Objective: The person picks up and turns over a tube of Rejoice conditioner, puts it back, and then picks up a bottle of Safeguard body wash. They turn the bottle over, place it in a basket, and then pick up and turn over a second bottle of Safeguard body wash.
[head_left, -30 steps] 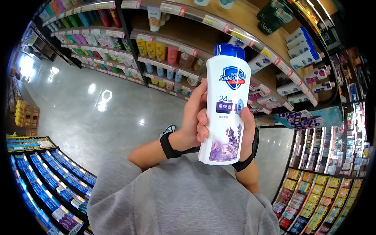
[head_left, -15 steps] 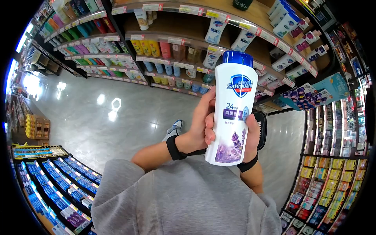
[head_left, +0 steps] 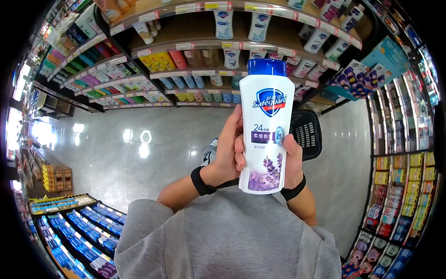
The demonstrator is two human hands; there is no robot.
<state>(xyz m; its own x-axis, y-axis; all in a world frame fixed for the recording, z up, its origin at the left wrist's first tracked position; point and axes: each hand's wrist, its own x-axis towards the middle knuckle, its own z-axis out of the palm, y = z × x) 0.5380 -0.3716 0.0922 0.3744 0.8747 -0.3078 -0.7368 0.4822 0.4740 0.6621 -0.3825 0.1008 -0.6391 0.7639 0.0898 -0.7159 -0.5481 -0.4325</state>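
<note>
A white Safeguard body wash bottle (head_left: 262, 125) with a blue cap and a lavender print is held upright in front of my chest, its label facing me. My left hand (head_left: 227, 149) grips its left side, with fingertips curled against the front edge. On the opposite side, my right hand (head_left: 292, 162) closes round the lower part, the thumb along the edge. Most of the right fingers are hidden behind the bottle. Each wrist has a black band.
Ahead stand shelves (head_left: 186, 44) of bottles and tubes with price tags. A black shopping basket (head_left: 307, 135) is on the grey tiled floor (head_left: 111, 162), beyond my right hand. Racks of blue boxes (head_left: 83, 228) are at lower left, and packed shelves (head_left: 395, 195) line the right.
The view has shifted, so the bottle and both hands appear slightly further left and the bottle more upright. More of the basket shows. Both hands keep their hold.
</note>
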